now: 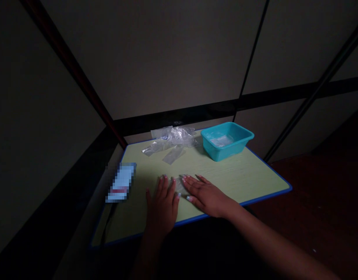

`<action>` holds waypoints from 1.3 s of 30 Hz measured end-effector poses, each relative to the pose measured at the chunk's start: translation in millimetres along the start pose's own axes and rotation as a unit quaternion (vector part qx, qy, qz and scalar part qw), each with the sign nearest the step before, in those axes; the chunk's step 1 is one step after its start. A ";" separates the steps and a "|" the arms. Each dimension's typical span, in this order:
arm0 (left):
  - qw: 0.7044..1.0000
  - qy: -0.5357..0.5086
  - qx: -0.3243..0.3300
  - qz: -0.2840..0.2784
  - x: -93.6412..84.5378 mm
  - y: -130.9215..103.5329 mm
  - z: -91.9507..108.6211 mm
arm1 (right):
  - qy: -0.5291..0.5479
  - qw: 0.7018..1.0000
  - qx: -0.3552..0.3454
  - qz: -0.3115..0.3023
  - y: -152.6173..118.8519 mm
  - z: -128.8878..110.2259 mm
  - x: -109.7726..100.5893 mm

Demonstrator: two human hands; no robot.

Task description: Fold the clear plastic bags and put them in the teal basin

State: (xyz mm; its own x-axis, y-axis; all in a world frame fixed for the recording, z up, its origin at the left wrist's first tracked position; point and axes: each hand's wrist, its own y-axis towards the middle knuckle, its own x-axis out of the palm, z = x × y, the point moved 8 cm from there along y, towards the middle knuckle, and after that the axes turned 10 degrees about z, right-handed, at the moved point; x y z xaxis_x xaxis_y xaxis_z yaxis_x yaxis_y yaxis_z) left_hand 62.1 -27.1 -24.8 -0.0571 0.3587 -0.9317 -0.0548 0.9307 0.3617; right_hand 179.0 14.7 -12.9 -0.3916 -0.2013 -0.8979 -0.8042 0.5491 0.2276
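A clear plastic bag (181, 186) lies flat on the table near its front edge, partly covered by my fingers. My left hand (163, 204) rests palm down over the bag's left side, fingers stretched out. From the right, my right hand (206, 193) lies flat with its fingertips on the bag's other side. Behind my hands is a loose heap of clear plastic bags (179, 136), with one small flat bag (173, 154) in front of it. A turquoise plastic basin (229, 147) stands to the right of the heap, with clear plastic bags (222, 140) inside.
The small yellowish table (149, 167) has a blue edge and stands close to a panelled wall (167, 58). At its left side lies a pixelated, bright flat object (122, 182) with a dark cord (109, 217) running down. Dark reddish floor (307, 202) shows at right.
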 end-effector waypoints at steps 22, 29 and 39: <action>0.999 -0.029 -0.027 -0.030 1.7 1.0 -0.5 | -0.079 0.996 0.048 -0.006 22.9 2.1 28.5; 0.990 -0.141 -0.017 0.006 -4.9 4.5 -4.7 | -0.066 0.997 0.036 -0.030 21.3 -0.8 25.3; 0.990 -0.132 0.016 -0.049 -10.7 14.1 42.9 | -0.057 0.996 0.034 -0.056 20.8 2.5 30.8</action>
State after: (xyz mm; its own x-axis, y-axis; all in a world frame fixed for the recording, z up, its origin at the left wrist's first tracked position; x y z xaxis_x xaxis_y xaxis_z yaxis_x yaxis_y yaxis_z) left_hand 104.7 -14.8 -11.2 0.2105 0.2688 -0.9399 -0.0154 0.9622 0.2718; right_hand 151.4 22.0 -36.8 -0.2440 -0.1727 -0.9543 -0.8061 0.5832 0.1006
